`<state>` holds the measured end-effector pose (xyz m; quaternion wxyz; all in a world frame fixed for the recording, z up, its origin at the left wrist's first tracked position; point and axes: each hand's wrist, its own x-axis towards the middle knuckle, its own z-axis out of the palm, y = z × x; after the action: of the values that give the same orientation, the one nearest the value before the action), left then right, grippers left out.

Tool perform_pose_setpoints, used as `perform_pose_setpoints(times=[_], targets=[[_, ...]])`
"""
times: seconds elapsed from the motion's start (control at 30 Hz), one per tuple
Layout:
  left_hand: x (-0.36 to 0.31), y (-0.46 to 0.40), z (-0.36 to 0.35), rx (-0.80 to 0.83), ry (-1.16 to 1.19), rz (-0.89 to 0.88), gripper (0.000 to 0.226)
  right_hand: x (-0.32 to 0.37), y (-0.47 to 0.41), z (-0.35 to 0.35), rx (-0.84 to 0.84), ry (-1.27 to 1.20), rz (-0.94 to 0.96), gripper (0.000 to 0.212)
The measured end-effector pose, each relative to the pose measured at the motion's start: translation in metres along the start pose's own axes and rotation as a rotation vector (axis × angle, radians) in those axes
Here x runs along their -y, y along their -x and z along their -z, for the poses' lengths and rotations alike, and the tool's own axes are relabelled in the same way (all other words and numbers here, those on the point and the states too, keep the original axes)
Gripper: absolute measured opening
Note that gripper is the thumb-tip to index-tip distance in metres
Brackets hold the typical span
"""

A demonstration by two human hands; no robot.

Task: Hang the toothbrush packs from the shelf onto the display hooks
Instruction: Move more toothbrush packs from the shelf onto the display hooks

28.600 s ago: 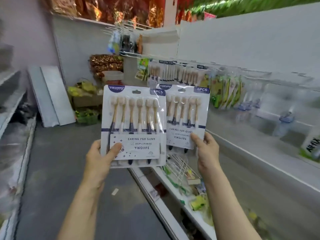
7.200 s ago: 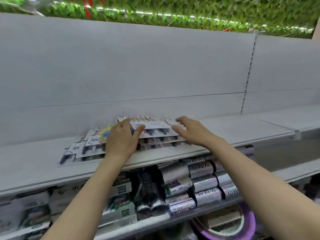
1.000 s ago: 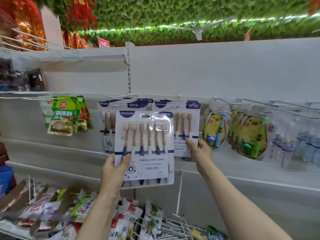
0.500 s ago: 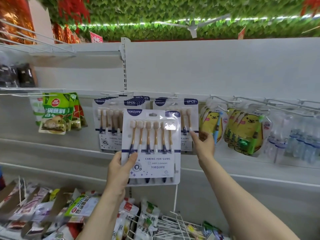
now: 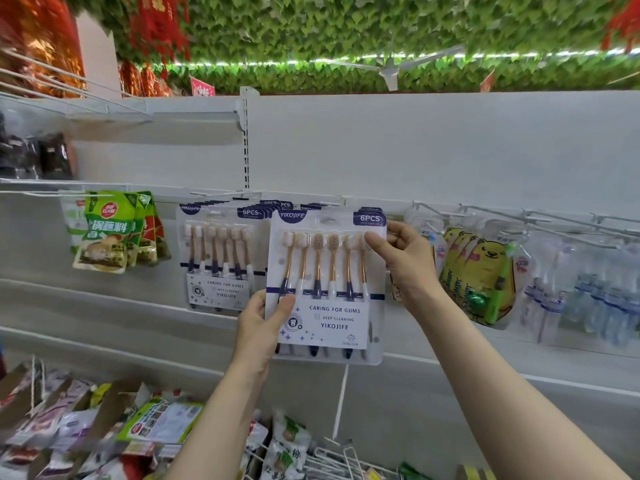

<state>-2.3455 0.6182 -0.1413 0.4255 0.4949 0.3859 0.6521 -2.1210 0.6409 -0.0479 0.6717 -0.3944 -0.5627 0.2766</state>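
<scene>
A white toothbrush pack [image 5: 327, 282] with six gold-handled brushes is held up against the display wall. My left hand [image 5: 261, 323] grips its lower left corner, thumb on the front. My right hand [image 5: 398, 251] pinches its upper right edge beside the 6PCS label. The pack's top hang hole sits level with the display hooks [image 5: 332, 202]. Behind it hang more packs of the same kind, mostly hidden. A second row of several hung toothbrush packs [image 5: 221, 258] is to the left.
Green seasoning pouches [image 5: 107, 233] hang at the far left. Yellow bear-print packs [image 5: 481, 275] and clear bottles [image 5: 588, 292] hang on long wire hooks to the right. Loose snack bags and a wire rack [image 5: 332, 459] fill the low shelf below.
My left hand has carried the pack right and up, over the packs hung on the right hook. My right hand left the hung pack's lower edge and took the held pack's upper right edge.
</scene>
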Motion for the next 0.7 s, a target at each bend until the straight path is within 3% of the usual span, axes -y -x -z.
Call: perform_pose_setpoints(times=[0.3,0.7], targets=[[0.014,-0.033,-0.012,-0.038,-0.063,0.065,0.013,-0.015,-0.026,0.003,0.015,0.055,-0.020,0.037],[0.039,-0.076,-0.032,-0.022,-0.171,0.076,0.025,-0.034,-0.056,0.010,0.018,0.270,-0.042,0.053]])
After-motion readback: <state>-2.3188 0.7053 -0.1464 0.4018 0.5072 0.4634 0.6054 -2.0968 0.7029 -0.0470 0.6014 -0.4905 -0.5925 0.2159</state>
